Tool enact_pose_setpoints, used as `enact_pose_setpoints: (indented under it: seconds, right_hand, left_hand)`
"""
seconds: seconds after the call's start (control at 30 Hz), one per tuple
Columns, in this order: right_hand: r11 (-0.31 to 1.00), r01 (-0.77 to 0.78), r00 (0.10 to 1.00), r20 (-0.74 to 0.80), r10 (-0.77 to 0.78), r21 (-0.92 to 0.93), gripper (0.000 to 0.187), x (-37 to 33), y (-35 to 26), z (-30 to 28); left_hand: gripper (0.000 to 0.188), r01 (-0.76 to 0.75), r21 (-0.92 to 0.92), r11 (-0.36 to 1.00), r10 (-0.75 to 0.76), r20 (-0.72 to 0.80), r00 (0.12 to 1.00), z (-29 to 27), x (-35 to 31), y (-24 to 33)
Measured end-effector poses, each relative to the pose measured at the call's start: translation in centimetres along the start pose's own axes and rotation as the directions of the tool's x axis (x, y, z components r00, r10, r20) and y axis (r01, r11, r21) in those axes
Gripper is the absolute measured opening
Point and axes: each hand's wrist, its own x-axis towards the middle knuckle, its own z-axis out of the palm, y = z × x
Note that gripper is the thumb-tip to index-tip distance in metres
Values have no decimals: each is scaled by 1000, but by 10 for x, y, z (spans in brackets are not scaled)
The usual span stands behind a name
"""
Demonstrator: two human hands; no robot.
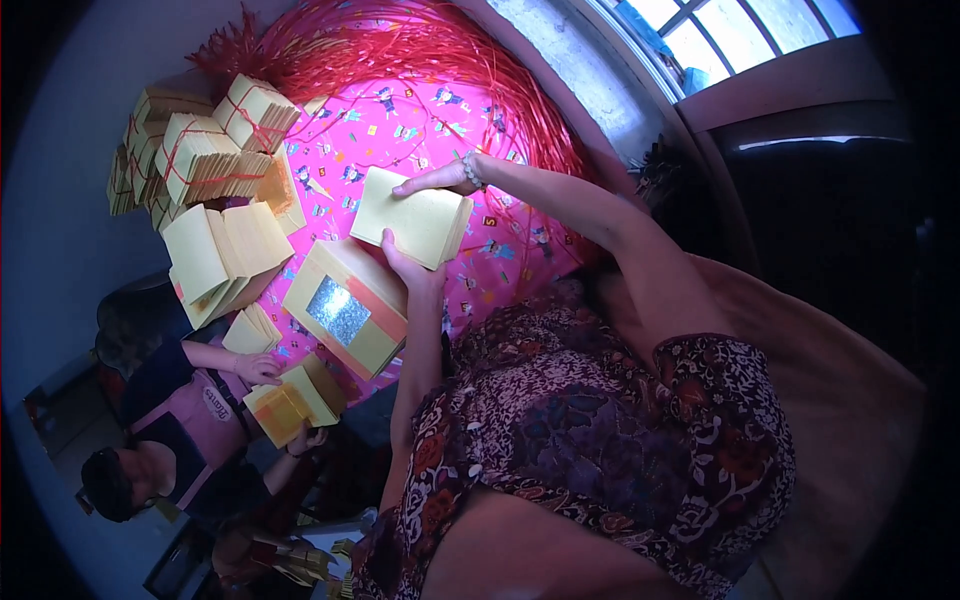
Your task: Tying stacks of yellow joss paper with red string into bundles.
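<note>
A thick stack of pale yellow joss paper (405,214) is held tilted above the pink patterned table cover. My left hand (412,268) grips its lower edge, thumb on the top sheet. At the upper right edge, my right hand (445,179), with a beaded bracelet at the wrist, closes on the stack with its thumb across the top. Under and beside my left forearm lies a larger joss paper pile (378,342) with a silver foil square and orange bands. Some of my fingers are hidden beneath the stack.
Red-tied paper bundles (215,150) are heaped at the far left, with a loose fanned pile (225,255) nearer. Red plastic strings (440,45) spread along the table's far edge. At lower left, a co-worker in a pink apron (205,415) handles another stack (293,403).
</note>
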Motion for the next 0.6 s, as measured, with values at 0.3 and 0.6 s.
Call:
enact_pose_setpoints:
  seconds: [0.3, 0.6]
  right_hand:
    - [992, 38, 998, 39, -43, 123, 86, 4, -6, -6]
    - [998, 68, 993, -94, -69, -16, 80, 0, -43, -5]
  left_hand:
    - [63, -10, -12, 1000, 10, -4, 1000, 3, 6, 5]
    - [66, -58, 26, 998, 59, -12, 998, 13, 3, 27]
